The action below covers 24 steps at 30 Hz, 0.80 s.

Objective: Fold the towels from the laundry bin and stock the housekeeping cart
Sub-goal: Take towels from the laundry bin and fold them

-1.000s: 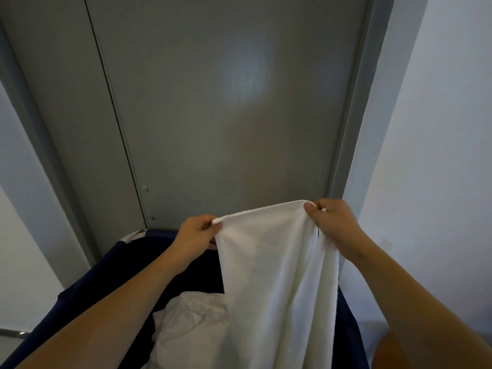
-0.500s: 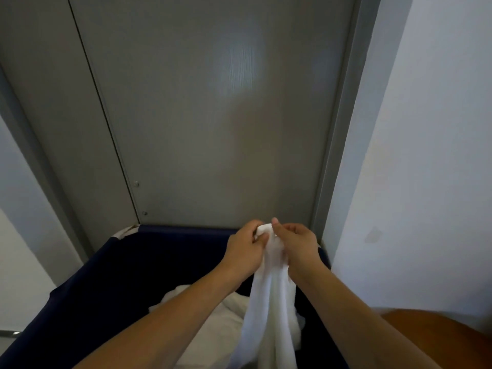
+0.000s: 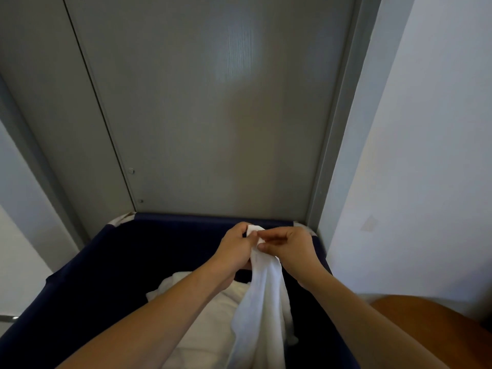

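Towel (image 3: 262, 296), white, hangs doubled over the bin (image 3: 111, 265), top corners brought together near the bin's far right corner. Left hand (image 3: 235, 247) and right hand (image 3: 290, 246) touch there, fingers of both clamped on the towel's top edge. More white towels (image 3: 202, 323) lie piled inside the dark blue bin. Grey door (image 3: 213, 115) behind; brown surface (image 3: 436, 331) at lower right.

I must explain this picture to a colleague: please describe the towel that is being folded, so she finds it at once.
Below the grey door stands a dark blue laundry bin. Above it, the left hand and right hand pinch the white towel. Unlike the crumpled towels inside, it hangs down.
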{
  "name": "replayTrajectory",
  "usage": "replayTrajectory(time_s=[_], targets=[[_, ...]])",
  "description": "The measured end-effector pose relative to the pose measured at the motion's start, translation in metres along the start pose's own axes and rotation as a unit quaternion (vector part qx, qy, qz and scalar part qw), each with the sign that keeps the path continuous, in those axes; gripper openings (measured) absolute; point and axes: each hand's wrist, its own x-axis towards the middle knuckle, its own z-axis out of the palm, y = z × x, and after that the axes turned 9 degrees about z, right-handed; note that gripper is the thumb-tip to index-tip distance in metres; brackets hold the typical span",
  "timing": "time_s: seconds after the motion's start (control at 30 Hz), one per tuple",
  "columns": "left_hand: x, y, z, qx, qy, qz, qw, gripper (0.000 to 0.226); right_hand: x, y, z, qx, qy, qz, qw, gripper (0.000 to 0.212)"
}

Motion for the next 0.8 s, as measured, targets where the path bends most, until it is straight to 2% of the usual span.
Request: replayTrajectory(time_s=[0.1,0.2,0.33,0.4,0.53,0.63,0.7,0.8], targets=[[-0.002,-0.001,0.0,-0.025,-0.013,-0.013,1.0,0.02,0.004,0.002,0.002,-0.078,0.024,-0.058,0.995,0.023],[-0.002,-0.002,-0.003,-0.035,-0.019,-0.029,0.999,0.021,0.011,0.007,0.001,-0.212,0.029,-0.137,0.967,0.021],[-0.002,-0.002,-0.009,-0.027,-0.035,-0.024,0.999,0.022,0.013,0.007,-0.004,-0.305,-0.021,-0.222,0.926,0.018],[-0.001,-0.002,-0.011,-0.022,-0.038,-0.02,0.999,0.022,0.014,0.007,-0.006,-0.349,-0.03,-0.242,0.905,0.02],[0.0,0.0,-0.011,-0.026,-0.045,-0.011,0.999,0.024,0.014,0.008,-0.008,-0.364,-0.009,-0.271,0.891,0.014],[0.003,0.001,-0.011,0.014,-0.03,0.003,0.999,0.022,0.013,0.002,-0.012,-0.427,0.008,-0.274,0.862,0.007],[0.007,0.002,-0.016,0.054,0.003,0.018,0.998,0.02,0.011,-0.005,-0.015,-0.42,0.008,-0.265,0.868,0.005],[0.014,0.009,-0.024,0.052,0.039,0.039,0.997,0.018,0.004,-0.01,-0.012,-0.364,-0.004,-0.206,0.908,0.015]])
